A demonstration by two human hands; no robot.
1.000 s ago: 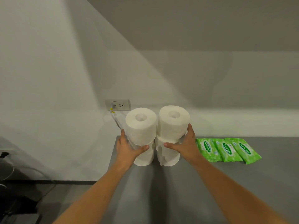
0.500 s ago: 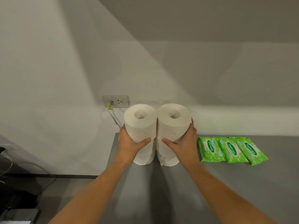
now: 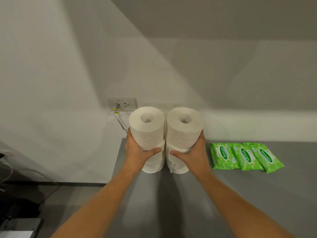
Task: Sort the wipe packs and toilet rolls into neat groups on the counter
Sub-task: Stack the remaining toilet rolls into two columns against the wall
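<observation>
Two stacks of white toilet rolls stand side by side, touching, at the counter's far left corner. My left hand wraps the left stack where its two rolls meet. My right hand clasps the right stack at the same height. A loose paper tail hangs at the bottom of the right stack. Three green Sanicare wipe packs lie flat in an overlapping row to the right, a small gap from my right hand.
The grey counter ends just left of the rolls, with dark floor and cables below. A wall socket with a white plugged cable sits behind the left stack. The white wall stands close behind the rolls.
The two stacks have been pressed together so the tilted top rolls now stand straight and touching. Both hands have slid up slightly around the stacks.
</observation>
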